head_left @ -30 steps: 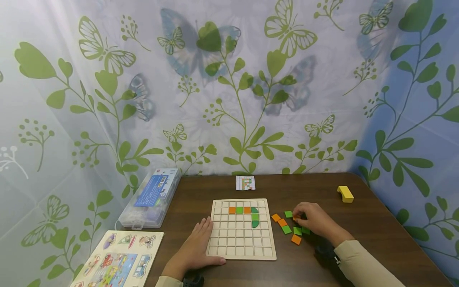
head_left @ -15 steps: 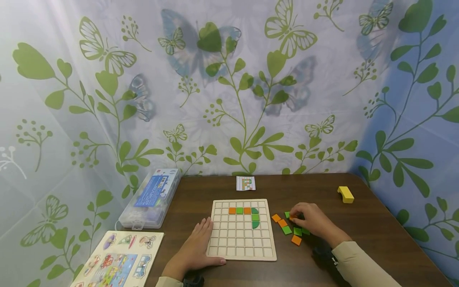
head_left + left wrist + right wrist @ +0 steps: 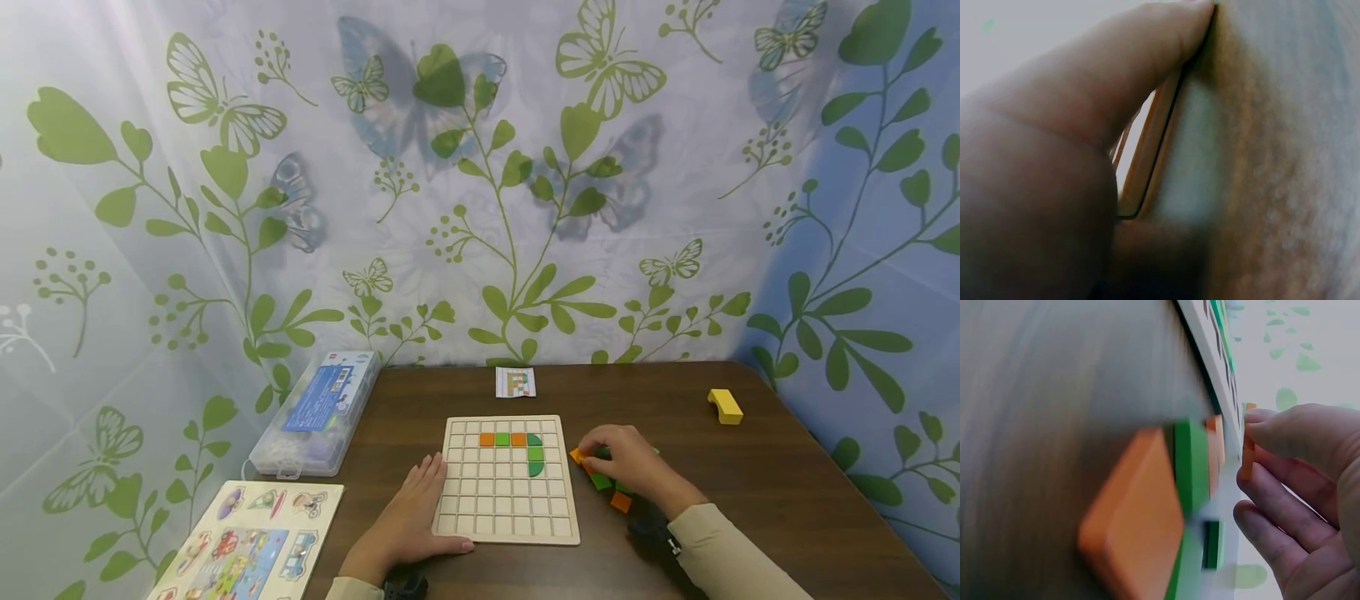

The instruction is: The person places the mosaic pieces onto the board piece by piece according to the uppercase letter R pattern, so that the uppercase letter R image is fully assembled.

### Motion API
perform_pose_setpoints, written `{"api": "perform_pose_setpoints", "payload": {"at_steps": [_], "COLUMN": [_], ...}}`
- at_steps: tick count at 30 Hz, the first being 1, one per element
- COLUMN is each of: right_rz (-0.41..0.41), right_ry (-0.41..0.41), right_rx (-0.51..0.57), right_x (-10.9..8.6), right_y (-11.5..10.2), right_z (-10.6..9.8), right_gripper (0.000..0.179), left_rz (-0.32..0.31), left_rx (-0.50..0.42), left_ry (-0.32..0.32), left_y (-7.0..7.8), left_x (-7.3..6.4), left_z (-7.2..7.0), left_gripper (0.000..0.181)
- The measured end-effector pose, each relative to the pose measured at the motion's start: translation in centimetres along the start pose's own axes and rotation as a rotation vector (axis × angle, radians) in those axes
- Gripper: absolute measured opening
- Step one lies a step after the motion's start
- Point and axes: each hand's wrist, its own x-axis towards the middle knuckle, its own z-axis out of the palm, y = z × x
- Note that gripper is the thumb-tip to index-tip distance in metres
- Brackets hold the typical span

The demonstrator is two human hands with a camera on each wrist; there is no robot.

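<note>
My right hand (image 3: 633, 462) pinches an orange square tile (image 3: 1248, 447) between thumb and fingers, lifted over the loose tiles right of the board. Below it lie green tiles (image 3: 1191, 465) and another orange tile (image 3: 1138, 519), partly hidden by the hand in the head view. My left hand (image 3: 405, 517) rests at the left edge of a wooden grid board (image 3: 502, 508), fingers straight and thumb along the near corner. Set in the board's upper cells are orange tiles (image 3: 487, 439), green tiles (image 3: 502, 439) and dark green rounded pieces (image 3: 536, 469).
Behind the board lies a small pattern card (image 3: 515, 382). A yellow arch block (image 3: 725, 407) sits at the far right. On the left are a clear plastic case (image 3: 315, 417) and a picture puzzle board (image 3: 247, 542). A patterned curtain hangs behind the table.
My right hand has moved left from the far side of the loose tiles towards the board, carrying the orange tile. The left hand and the pieces on the board stay put.
</note>
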Motion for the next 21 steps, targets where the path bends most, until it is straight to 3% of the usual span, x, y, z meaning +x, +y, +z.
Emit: {"api": "perform_pose_setpoints", "payload": {"at_steps": [15, 21], "right_rz": [-0.047, -0.109], "right_ry": [-0.047, -0.051], "right_rx": [0.121, 0.098], "right_x": [2.5, 3.9], "right_y": [-3.0, -4.4], "right_z": [3.6, 5.0], "right_gripper": [0.017, 0.015], "left_rz": [0.015, -0.006], "left_rx": [0.002, 0.011], "left_ry": [0.009, -0.006], "left_y": [0.1, 0.1], "left_x": [0.0, 0.1], "left_z": [-0.2, 0.0], "left_gripper": [0.132, 0.133]}}
